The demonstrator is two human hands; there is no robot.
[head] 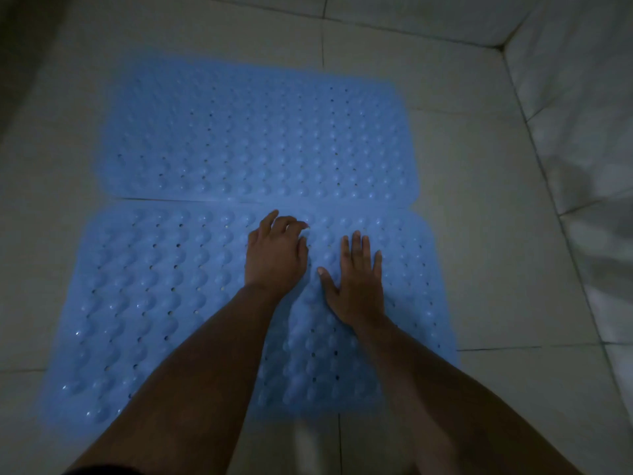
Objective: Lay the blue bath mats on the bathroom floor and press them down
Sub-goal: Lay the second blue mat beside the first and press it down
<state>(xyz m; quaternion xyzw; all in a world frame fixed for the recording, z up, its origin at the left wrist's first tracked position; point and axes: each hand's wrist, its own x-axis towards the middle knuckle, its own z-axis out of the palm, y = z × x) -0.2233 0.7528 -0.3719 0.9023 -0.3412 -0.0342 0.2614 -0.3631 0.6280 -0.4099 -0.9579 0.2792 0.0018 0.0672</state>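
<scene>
Two blue bath mats with bumps and small holes lie flat on the tiled floor, long edges meeting. The far mat (pixel 260 138) sits toward the back wall. The near mat (pixel 154 303) is under both my hands. My left hand (pixel 275 255) rests on its upper middle with the fingers bent, fingertips on the mat and holding nothing. Just to its right, my right hand (pixel 356 286) lies flat on the mat, palm down, fingers straight, thumb spread to the left.
Pale floor tiles (pixel 496 234) surround the mats. A tiled wall (pixel 589 132) rises along the right side and meets the back wall at a corner (pixel 501 48). The room is dim.
</scene>
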